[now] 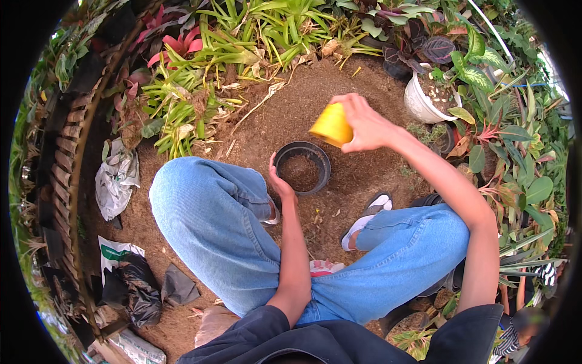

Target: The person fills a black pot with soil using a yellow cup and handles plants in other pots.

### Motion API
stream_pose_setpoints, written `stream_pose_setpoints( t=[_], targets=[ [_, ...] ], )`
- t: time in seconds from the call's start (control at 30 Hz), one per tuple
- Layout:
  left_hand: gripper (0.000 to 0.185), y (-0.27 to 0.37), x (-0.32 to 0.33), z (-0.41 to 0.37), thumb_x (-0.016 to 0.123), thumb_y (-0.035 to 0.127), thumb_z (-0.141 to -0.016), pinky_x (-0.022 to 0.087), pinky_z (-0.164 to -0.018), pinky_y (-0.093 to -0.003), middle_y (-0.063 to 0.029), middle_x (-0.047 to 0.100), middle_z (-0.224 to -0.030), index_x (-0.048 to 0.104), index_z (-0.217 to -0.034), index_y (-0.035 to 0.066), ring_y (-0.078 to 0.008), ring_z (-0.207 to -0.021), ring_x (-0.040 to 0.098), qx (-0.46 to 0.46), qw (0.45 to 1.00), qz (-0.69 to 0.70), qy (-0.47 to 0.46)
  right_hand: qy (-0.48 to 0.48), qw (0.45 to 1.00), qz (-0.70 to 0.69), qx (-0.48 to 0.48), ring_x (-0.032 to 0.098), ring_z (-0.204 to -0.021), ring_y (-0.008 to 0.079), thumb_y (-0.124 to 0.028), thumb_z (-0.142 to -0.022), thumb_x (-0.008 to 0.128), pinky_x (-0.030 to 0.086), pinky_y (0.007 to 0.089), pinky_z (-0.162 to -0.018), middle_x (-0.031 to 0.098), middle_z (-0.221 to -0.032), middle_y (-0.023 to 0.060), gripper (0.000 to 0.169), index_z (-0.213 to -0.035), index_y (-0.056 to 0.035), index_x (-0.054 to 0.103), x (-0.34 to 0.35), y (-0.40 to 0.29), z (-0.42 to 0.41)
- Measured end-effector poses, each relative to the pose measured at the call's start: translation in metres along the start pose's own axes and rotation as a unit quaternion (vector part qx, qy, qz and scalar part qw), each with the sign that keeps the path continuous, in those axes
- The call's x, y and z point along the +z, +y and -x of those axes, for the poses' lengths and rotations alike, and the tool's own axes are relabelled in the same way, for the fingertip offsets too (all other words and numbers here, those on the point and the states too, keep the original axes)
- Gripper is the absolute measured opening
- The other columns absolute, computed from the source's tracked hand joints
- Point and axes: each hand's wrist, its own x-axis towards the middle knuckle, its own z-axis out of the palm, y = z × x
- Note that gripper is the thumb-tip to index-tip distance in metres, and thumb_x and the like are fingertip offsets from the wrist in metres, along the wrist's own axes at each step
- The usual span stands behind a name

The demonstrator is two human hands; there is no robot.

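Observation:
A round black plastic plant pot [326, 171] stands on bare soil between my feet, with loose brown soil [298, 173] inside it. Against the pot's left side rests my left hand [281, 177], its palm and fingers along the outer wall. Up and to the right, my right hand [361, 123] grips a yellow cup-like container [333, 126], tilted on its side with its rim toward the lower left. The container is slightly blurred, and what it holds inside is hidden.
Strappy green plants [273, 27] border the far side. A white pot [423, 102] with a plant stands at the upper right, beside leafy plants. Plastic bags [118, 182] and a black bag [141, 286] lie at left, near a slatted edge [68, 159]. Another person [518, 327] is at lower right.

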Motion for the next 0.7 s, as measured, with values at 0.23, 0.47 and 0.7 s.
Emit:
stream_pose_setpoints(
  t=[0.23, 0.47, 0.7],
  targets=[
    [0.057, 0.006, 0.006, 0.004, 0.032, 0.035, -0.109, 0.040, -0.122, -0.0412, -0.0106, 0.061, -0.151, 0.061, -0.150, 0.008, -0.0253, -0.139, 0.059, -0.006, 1.000, 0.020, 0.018, -0.334, 0.859, -0.153, 0.356, 0.053, -0.140, 0.0438, -0.041, -0.070, 0.093, 0.062, 0.0587, -0.095, 0.036, -0.164, 0.0258, 0.123, -0.161, -0.0128, 0.014, 0.026, 0.096, 0.044],
    [0.058, 0.009, 0.011, 0.009, 0.031, 0.034, -0.109, 0.041, -0.121, -0.0419, -0.0114, 0.063, -0.149, 0.060, -0.150, 0.005, -0.0257, -0.137, 0.059, -0.008, 0.999, 0.027, 0.024, -0.260, 0.760, -0.200, 0.561, 0.050, -0.143, 0.0444, -0.055, -0.085, 0.085, 0.058, 0.0630, -0.101, 0.028, -0.171, 0.0240, 0.130, -0.165, -0.0117, -0.008, 0.115, 0.127, 0.086],
    [0.059, -0.003, 0.005, 0.001, 0.031, 0.035, -0.109, 0.040, -0.122, -0.0423, -0.0123, 0.062, -0.150, 0.059, -0.150, 0.003, -0.0261, -0.138, 0.059, 0.024, 0.999, -0.003, 0.025, -0.195, 0.677, -0.342, 0.622, 0.054, -0.137, 0.0475, -0.062, -0.091, 0.074, 0.053, 0.0700, -0.100, 0.044, -0.156, 0.0260, 0.111, -0.162, -0.0126, 0.006, 0.148, 0.125, 0.079]
  ],
)
